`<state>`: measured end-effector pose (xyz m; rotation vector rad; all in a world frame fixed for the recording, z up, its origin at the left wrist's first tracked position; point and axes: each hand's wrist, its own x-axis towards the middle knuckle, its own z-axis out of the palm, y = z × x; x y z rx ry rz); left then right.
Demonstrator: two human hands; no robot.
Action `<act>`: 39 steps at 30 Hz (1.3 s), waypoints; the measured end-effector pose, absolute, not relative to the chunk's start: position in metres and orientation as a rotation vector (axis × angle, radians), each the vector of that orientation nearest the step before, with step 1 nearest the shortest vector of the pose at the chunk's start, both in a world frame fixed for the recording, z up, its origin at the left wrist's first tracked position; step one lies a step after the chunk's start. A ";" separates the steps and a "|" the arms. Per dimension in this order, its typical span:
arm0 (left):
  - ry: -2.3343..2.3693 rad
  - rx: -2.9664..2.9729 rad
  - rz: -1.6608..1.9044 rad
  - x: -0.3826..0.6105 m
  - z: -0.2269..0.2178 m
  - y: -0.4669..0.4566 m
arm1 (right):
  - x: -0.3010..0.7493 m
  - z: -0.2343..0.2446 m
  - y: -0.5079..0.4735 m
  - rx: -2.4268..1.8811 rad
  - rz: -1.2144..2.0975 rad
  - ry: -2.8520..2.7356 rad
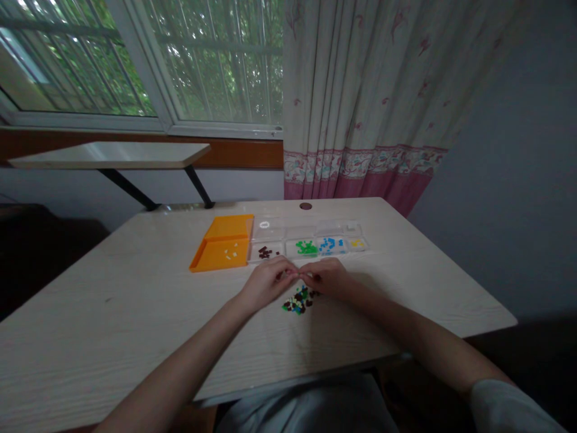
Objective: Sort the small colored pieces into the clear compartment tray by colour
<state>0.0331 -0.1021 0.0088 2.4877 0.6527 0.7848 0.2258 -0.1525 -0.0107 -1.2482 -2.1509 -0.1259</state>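
My left hand (269,281) and my right hand (328,278) meet fingertip to fingertip above the table, both pinched closed. Whatever sits between the fingertips is too small to make out. Just below them lies a mixed pile of small toy bricks (297,300) in brown, green, blue and pale yellow. Beyond my hands are clear plastic boxes with sorted pieces: brown bricks (265,252), green bricks (306,248), blue bricks (330,245) and yellow bricks (357,243). An orange open box (219,263) to their left holds several white pieces (231,251).
The pale wooden table (135,313) carries everything. A raised shelf (121,155) on black legs stands at its back left. A round brown disc (305,206) is near the back edge. Behind hangs a floral curtain (360,108) beside a barred window (216,66).
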 end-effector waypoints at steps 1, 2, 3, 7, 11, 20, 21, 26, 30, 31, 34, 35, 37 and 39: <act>0.669 2.487 0.784 0.033 0.010 -0.102 | 0.227 -0.009 -0.152 -1.237 -0.139 -2.144; 0.689 2.491 0.778 0.033 0.011 -0.102 | 0.228 -0.008 -0.152 -1.229 -0.154 -2.132; 0.705 2.501 0.760 0.032 0.012 -0.102 | 0.230 -0.007 -0.152 -1.223 -0.177 -2.111; 0.678 2.564 0.589 0.031 0.009 -0.099 | 0.240 -0.001 -0.149 -1.234 -0.314 -1.933; 0.582 2.602 0.446 0.031 0.002 -0.098 | 0.248 0.003 -0.147 -1.226 -0.409 -1.815; 0.531 2.651 0.371 0.031 0.002 -0.099 | 0.250 0.003 -0.145 -1.245 -0.444 -1.800; 0.529 2.651 0.376 0.031 0.002 -0.099 | 0.251 0.003 -0.145 -1.260 -0.433 -1.800; 0.518 2.645 0.389 0.032 0.000 -0.099 | 0.255 0.000 -0.139 -1.312 -0.364 -1.828; 0.526 2.607 0.390 0.033 0.001 -0.099 | 0.258 -0.006 -0.132 -1.434 -0.267 -1.875; 0.528 2.597 0.388 0.033 0.001 -0.099 | 0.258 -0.007 -0.130 -1.493 -0.243 -1.875; 0.549 2.567 0.378 0.033 0.000 -0.098 | 0.257 -0.007 -0.125 -1.700 -0.157 -1.859; 0.558 2.555 0.381 0.033 0.000 -0.098 | 0.258 -0.006 -0.124 -1.756 -0.126 -1.859; 0.569 2.521 0.411 0.033 0.000 -0.097 | 0.258 -0.005 -0.123 -1.827 -0.079 -1.875; 0.568 2.468 0.479 0.034 0.001 -0.097 | 0.257 -0.004 -0.124 -1.830 -0.052 -1.914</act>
